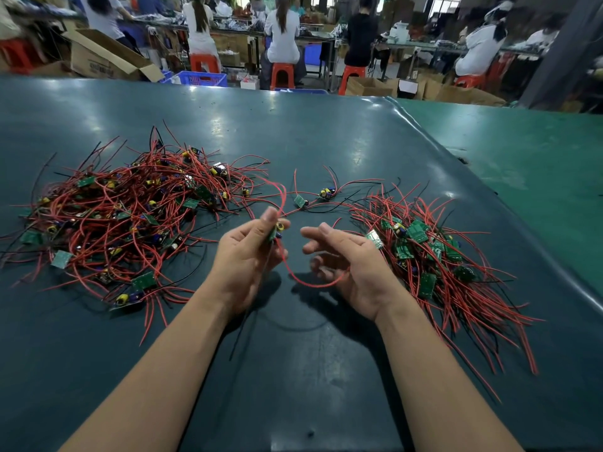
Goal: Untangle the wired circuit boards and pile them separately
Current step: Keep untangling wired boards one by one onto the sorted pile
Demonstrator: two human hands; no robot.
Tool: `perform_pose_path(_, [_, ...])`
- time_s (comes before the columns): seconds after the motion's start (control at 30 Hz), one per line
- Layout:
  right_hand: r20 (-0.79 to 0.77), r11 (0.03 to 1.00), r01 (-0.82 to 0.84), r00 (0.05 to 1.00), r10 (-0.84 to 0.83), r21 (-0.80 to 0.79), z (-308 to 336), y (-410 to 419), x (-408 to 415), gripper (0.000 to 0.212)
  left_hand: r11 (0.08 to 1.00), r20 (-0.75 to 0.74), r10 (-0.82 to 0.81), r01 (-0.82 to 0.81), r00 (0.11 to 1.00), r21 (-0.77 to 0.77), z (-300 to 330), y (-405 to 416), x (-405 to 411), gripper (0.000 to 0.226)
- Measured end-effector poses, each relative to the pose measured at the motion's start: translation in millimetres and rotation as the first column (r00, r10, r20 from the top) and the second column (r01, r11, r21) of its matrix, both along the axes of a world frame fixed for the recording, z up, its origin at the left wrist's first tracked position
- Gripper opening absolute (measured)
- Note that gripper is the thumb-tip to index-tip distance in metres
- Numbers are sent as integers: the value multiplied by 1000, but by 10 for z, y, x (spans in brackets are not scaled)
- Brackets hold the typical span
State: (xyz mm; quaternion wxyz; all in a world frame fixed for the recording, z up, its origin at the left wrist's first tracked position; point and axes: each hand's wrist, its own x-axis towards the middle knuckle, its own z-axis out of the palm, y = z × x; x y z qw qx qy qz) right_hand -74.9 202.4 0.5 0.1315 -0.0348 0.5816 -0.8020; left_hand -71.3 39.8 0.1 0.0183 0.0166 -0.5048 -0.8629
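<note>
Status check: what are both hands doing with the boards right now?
Left hand pinching one board. Right hand open, its red wire looping across. Tangled pile left, sorted pile right. Nothing blocking.

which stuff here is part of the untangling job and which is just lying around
Job: tangled heap of red-wired green boards; sorted pile; board pinched in left hand; right hand.
Lying about: open cardboard box; blue plastic crate; orange stools.
</note>
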Motion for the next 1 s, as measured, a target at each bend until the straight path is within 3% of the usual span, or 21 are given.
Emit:
perform_pose_path(0.13, [19, 982, -183, 983, 183, 51, -4, 19, 16, 34, 977, -31, -211, 210, 977, -29, 4, 33, 53, 26])
perform_pose_path(0.27, [5, 965, -263, 965, 263, -25, 16, 126, 17, 34, 978, -16, -196, 194, 980, -73, 11, 19, 61, 23])
perform_pose_path(0.37, [-2, 987, -160, 987, 160, -10, 26, 128, 19, 32, 983, -2, -165, 164, 986, -82, 24, -13, 51, 19])
perform_pose_path(0.47, [62, 999, 3, 998, -1, -34, 30, 131, -11, 33, 994, 1, -112, 112, 994, 12, 26, -61, 25, 14])
perform_pose_path(0.6, [71, 999, -21, 997, 23, -25, 37, 109, -1, 26, 983, 2, -107, 105, 994, 148, 37, -66, 16, 14])
perform_pose_path(0.77, [24, 983, -155, 988, 153, 97, 22, 27, 72, 30, 981, 88, -191, 192, 978, 2, 36, -21, 38, 22])
perform_pose_path(0.9, [-19, 989, -36, 999, 39, 142, -9, -40, 59, 26, 956, 62, -227, 235, 972, -178, -3, 8, 57, 23])
perform_pose_path(1.0, [-9, 999, 18, 1000, -18, 32, -31, -85, 60, 16, 933, 50, -256, 260, 966, -251, -34, 28, 76, 28])
